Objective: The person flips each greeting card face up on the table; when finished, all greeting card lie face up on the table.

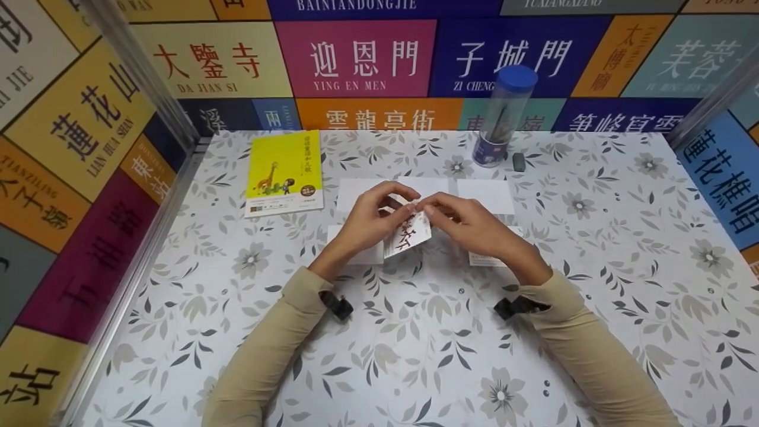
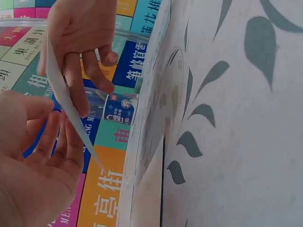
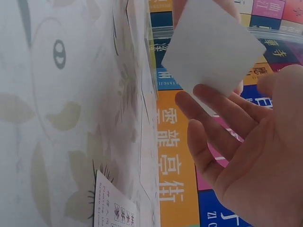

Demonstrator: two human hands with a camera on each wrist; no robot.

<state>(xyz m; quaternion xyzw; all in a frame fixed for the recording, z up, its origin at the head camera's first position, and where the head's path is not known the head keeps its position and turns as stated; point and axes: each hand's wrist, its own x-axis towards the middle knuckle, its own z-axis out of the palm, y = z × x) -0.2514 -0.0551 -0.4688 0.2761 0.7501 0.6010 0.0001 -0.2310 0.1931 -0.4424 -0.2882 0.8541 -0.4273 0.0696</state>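
Observation:
Over the middle of the table, a small card (image 1: 410, 235) with dark red printed strokes is held up at a slant between both hands. My left hand (image 1: 375, 214) pinches its upper edge with thumb and fingertips. From the other side, my right hand (image 1: 471, 222) pinches the same card near its top corner. The right wrist view shows the card's plain white back (image 3: 213, 49), with the right hand's fingers (image 3: 220, 101) against it. Edge-on in the left wrist view, the card (image 2: 71, 104) stands upright between the two hands.
White cards (image 1: 483, 196) lie in rows beneath and behind the hands; a printed one (image 1: 483, 260) is partly under the right wrist. A yellow book (image 1: 284, 172) lies back left. A clear blue-lidded tube (image 1: 504, 115) stands back right beside a dark eraser-like block (image 1: 519, 162).

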